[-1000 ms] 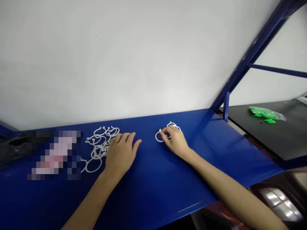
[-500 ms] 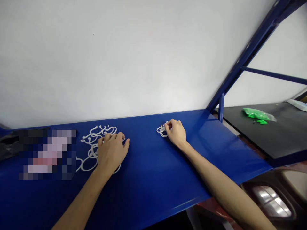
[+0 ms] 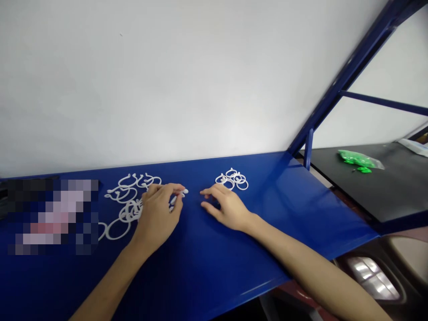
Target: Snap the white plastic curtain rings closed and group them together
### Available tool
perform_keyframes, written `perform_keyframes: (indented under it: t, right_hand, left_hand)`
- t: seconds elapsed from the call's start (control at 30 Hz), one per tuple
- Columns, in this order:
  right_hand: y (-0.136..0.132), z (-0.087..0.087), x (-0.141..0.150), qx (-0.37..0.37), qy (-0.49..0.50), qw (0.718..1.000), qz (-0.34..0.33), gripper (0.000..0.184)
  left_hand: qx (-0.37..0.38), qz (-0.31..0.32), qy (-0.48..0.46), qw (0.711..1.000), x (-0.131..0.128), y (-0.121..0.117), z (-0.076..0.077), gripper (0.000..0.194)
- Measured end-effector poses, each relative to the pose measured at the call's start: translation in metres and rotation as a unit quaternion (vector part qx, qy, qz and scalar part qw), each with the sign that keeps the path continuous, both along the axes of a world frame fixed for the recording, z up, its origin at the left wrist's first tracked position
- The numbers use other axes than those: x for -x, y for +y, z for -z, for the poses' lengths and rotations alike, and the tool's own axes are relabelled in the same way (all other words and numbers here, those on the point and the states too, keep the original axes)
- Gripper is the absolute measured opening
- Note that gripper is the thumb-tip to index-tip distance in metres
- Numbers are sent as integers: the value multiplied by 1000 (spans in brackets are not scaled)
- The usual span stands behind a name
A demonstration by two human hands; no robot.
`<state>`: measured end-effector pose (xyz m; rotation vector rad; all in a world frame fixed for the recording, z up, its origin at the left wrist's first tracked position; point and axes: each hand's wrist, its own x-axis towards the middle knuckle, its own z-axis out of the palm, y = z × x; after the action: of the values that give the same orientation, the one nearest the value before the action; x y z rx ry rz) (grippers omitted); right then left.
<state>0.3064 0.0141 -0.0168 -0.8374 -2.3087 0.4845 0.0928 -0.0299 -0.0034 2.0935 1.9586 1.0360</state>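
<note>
My left hand [image 3: 159, 213] is closed in a pinch on a white plastic ring [image 3: 186, 191] with a knobbed end, probably a shower curtain ring; the hand covers most of it. Around and behind this hand, several similar white rings [image 3: 129, 194] lie in a loose pile, some with their ends apart. My right hand [image 3: 227, 206] is empty, its thumb and fingers spread, facing the left hand across a short gap. Just beyond the right hand lies a small group of white rings [image 3: 241, 182] that look fastened into loops.
Everything lies on a blue table [image 3: 207, 267] against a white wall [image 3: 200, 80]. A blurred-out packet [image 3: 60, 209] and black plastic [image 3: 20, 196] are at left. At right stand a blue metal frame [image 3: 329, 96] and a black table [image 3: 384, 187] with a bag of green pieces [image 3: 357, 158].
My right hand has let go of a ring at the right group and moved left and nearer. My left hand has lifted a ring from the pile, its knobbed end now showing at the fingertips.
</note>
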Motion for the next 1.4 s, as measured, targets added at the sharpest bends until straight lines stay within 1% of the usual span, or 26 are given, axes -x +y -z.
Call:
perform_keyframes:
  t: [0.03, 0.07, 0.1, 0.17, 0.23, 0.27, 0.33, 0.4, 0.47, 0.57, 0.63, 0.73, 0.8, 0.9, 1.0, 1.07, 1.1, 1.13, 1.2, 1.3, 1.37, 1.4]
  right_hand:
    - [-3, 0, 2, 17, 10, 1000, -13, 32]
    - [-6, 0, 3, 31, 22, 999, -24, 36]
    - [-8, 0, 4, 44, 35, 998, -32, 34]
    - [-10, 0, 5, 61, 60, 995, -47, 21]
    - [-10, 0, 5, 73, 89, 992, -53, 13]
    - [-9, 1, 6, 81, 108, 989, -52, 12]
    - [-9, 2, 6, 100, 150, 983, -36, 12]
    - [-9, 3, 7, 107, 178, 978, -6, 13]
    - [-10, 3, 7, 94, 175, 980, 11, 12]
    - [-12, 3, 6, 71, 150, 986, -21, 15]
    - [-12, 3, 4, 56, 133, 988, -52, 16]
    - [-14, 5, -1, 20, 86, 993, -78, 19]
    - [-15, 8, -4, -25, 48, 995, -88, 24]
    - [-16, 12, -6, -97, -1, 990, -100, 26]
    - [-13, 12, -4, -121, -34, 988, -94, 25]
    - [-8, 9, -3, -114, -42, 990, -70, 22]
    - [-5, 6, -4, -107, -41, 992, -46, 21]
    - [0, 3, -5, -103, -39, 994, -14, 21]
    - [11, -3, -13, -102, -35, 992, 70, 20]
    - [32, -6, -33, -106, -39, 975, 193, 20]
    - [45, -3, -46, -102, -51, 960, 255, 20]
    - [51, -1, -51, -101, -66, 955, 272, 20]
  left_hand:
    - [21, 28, -49, 998, -3, -3, -3, 25]
    - [53, 57, -100, 992, -5, -5, -5, 25]
    - [90, 84, -150, 981, -7, -8, -7, 26]
    - [153, 123, -231, 953, -11, -11, -9, 27]
    - [181, 133, -285, 932, -13, -11, -9, 28]
    - [184, 126, -303, 927, -14, -11, -7, 29]
    - [180, 101, -318, 925, -15, -9, -4, 33]
    - [174, 84, -305, 933, -15, -8, -1, 38]
    - [159, 82, -261, 949, -16, -9, 2, 39]
    - [109, 78, -180, 975, -18, -10, 5, 30]
    - [68, 79, -138, 985, -18, -11, 8, 25]
    - [14, 104, -102, 989, -19, -13, 14, 22]
    - [-12, 121, -84, 989, -18, -14, 17, 22]
    - [-32, 135, -51, 989, -17, -15, 22, 23]
    - [-34, 147, -18, 988, -16, -13, 23, 24]
    - [-25, 144, 22, 989, -14, -10, 21, 24]
    - [-21, 135, 51, 989, -12, -7, 19, 26]
    - [-19, 117, 82, 990, -10, -5, 18, 30]
    - [-15, 58, 143, 988, -2, 0, 16, 41]
    - [12, -39, 198, 979, 14, 7, 17, 51]
    - [34, -63, 203, 976, 22, 10, 20, 51]
    - [43, -64, 203, 976, 25, 11, 21, 49]
